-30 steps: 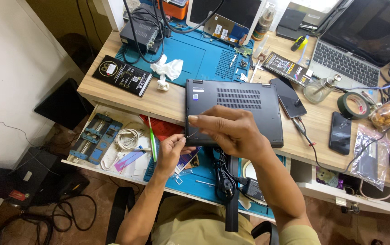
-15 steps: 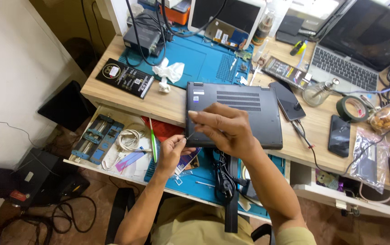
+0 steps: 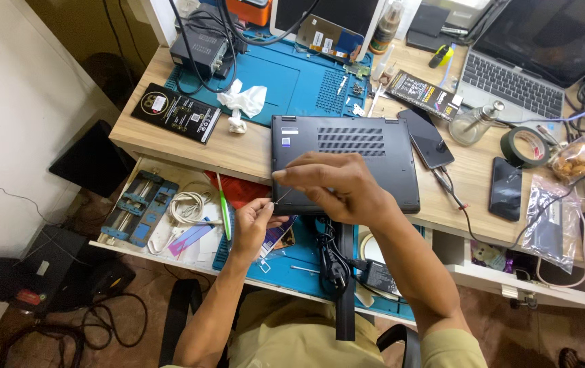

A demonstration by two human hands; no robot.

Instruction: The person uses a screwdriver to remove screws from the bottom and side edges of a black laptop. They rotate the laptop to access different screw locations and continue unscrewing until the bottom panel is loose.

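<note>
A dark grey laptop (image 3: 347, 153) lies upside down on the wooden desk (image 3: 238, 153), its vents facing up. My right hand (image 3: 336, 184) hovers over the laptop's near edge, its fingers closed on a thin screwdriver whose tip points down-left. My left hand (image 3: 255, 221) is just below that tip, above the open drawer (image 3: 170, 225), with thumb and fingers pinched together at the tip; whether something tiny sits between them I cannot make out.
A blue work mat (image 3: 285, 78) lies behind the laptop, with a black box and cables. Two phones (image 3: 507, 187), a tape roll (image 3: 527, 146), a glass bottle and a second open laptop (image 3: 524, 61) sit to the right. Black cables hang off the desk's front.
Both hands stayed at the laptop's near edge. My left hand rose slightly and now pinches at the screwdriver tip. The camera view shifted a little.
</note>
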